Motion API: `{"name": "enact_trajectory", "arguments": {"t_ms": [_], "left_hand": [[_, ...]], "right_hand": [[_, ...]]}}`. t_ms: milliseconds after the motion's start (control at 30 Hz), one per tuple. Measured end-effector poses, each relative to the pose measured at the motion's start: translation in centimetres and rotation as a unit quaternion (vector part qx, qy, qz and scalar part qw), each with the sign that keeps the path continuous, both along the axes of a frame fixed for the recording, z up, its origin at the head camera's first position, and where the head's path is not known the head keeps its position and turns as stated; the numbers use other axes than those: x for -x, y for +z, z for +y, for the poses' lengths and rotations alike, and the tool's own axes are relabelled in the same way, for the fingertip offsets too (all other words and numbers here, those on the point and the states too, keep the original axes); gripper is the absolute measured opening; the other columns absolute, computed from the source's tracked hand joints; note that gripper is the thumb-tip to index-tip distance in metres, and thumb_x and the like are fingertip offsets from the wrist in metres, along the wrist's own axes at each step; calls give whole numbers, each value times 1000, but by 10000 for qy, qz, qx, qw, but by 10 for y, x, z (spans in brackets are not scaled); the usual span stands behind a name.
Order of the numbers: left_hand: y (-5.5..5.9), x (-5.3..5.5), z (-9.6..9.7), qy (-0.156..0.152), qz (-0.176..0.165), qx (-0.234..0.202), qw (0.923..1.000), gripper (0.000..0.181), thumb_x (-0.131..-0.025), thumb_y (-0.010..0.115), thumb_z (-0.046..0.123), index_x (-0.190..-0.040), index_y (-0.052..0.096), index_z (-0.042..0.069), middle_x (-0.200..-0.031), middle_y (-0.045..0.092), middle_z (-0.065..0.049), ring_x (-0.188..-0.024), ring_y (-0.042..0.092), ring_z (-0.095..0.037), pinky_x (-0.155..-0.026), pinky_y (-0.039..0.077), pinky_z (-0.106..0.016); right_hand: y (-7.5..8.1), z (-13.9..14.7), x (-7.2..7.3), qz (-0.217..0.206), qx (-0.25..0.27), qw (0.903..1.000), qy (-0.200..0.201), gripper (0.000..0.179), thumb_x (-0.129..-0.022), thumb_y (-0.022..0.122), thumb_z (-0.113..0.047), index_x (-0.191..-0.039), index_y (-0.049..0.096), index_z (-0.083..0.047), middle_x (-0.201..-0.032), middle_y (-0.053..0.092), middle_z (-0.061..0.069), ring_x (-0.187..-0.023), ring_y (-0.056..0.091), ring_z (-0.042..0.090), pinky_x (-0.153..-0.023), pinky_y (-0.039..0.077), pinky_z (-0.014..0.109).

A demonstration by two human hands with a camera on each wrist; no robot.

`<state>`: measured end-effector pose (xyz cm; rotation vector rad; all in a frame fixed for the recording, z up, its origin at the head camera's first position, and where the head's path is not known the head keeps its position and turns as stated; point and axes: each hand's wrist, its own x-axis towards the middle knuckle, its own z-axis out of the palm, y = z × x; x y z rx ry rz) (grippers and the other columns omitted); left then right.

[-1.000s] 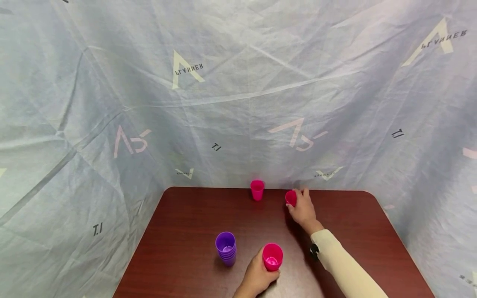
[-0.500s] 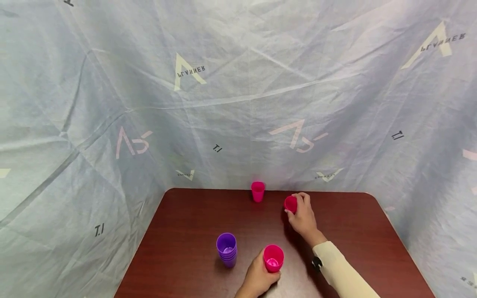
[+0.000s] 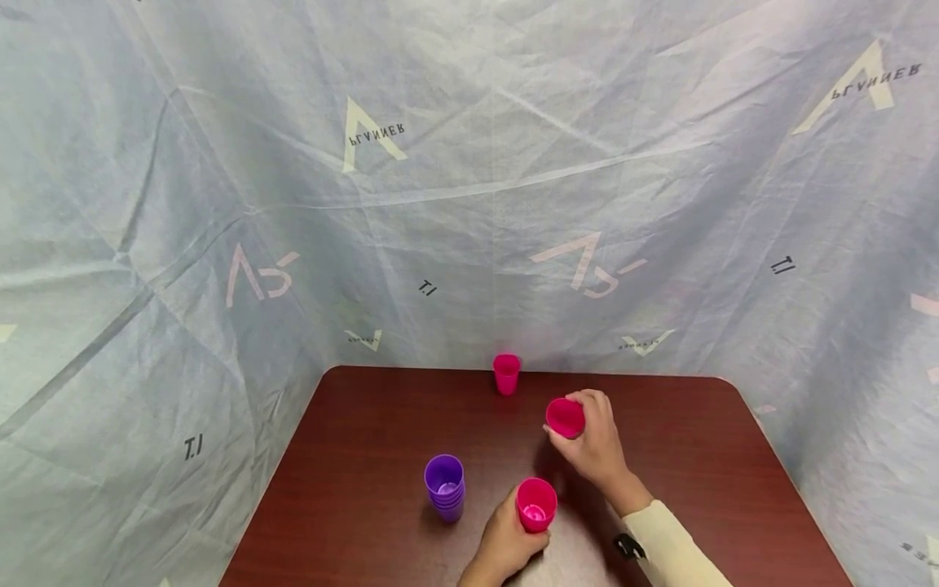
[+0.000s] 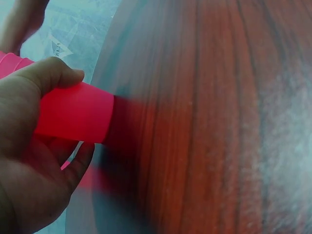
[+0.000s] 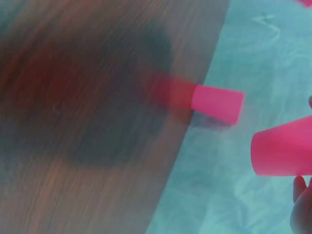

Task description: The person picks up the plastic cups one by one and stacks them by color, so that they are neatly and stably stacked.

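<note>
My left hand (image 3: 506, 538) grips a pink cup (image 3: 536, 505) near the front middle of the table, its mouth upward. In the left wrist view several rim ridges show at the top of this pink cup (image 4: 78, 113), like nested cups; thumb and fingers wrap its sides. Farther back and to the right, my right hand (image 3: 600, 444) holds another pink cup (image 3: 566, 417) between thumb and fingers. That cup (image 5: 282, 148) appears raised off the table in the right wrist view, with its upper part cut off by the frame. A third pink cup (image 3: 506, 375) stands upright by the far edge.
A stack of purple cups (image 3: 445, 489) stands left of my left hand. The dark red-brown wooden table (image 3: 367, 440) meets a grey printed cloth (image 3: 455, 204) at the back and sides.
My right hand has brought its pink cup up and toward me from near the far edge. The left hand and its cup stay in place, as do the other cups.
</note>
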<state>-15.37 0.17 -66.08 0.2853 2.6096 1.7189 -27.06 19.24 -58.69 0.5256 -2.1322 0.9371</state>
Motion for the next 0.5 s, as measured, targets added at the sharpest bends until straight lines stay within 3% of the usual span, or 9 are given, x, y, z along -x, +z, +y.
{"name": "enact_trajectory", "arguments": {"t_ms": [167, 267, 500], "left_hand": [[-1, 1, -1, -16, 227, 91, 9997, 80, -70, 88, 8, -144, 58, 17, -123, 76, 1, -115, 69, -9, -103, 56, -30], [-2, 3, -1, -12, 394, 158, 9991, 80, -69, 87, 7, -143, 59, 17, -121, 76, 1, -113, 70, -8, -101, 57, -31], [-3, 3, -1, -103, 139, -52, 9998, 73, -71, 88, 7, -138, 61, 22, -115, 76, 6, -105, 67, -2, -95, 57, -28]], "right_hand": [[6, -12, -20, 443, 250, 9978, 434, 68, -60, 97, -18, -116, 65, 2, -112, 62, 16, -105, 56, 27, -86, 48, 26], [7, -20, -30, 457, 316, 9961, 686, 68, -61, 97, -19, -118, 65, 1, -112, 62, 15, -105, 56, 25, -85, 49, 24], [11, -26, -47, -406, 503, 9921, 1075, 63, -71, 94, -17, -127, 67, -11, -115, 58, 7, -99, 58, 12, -72, 57, 17]]}}
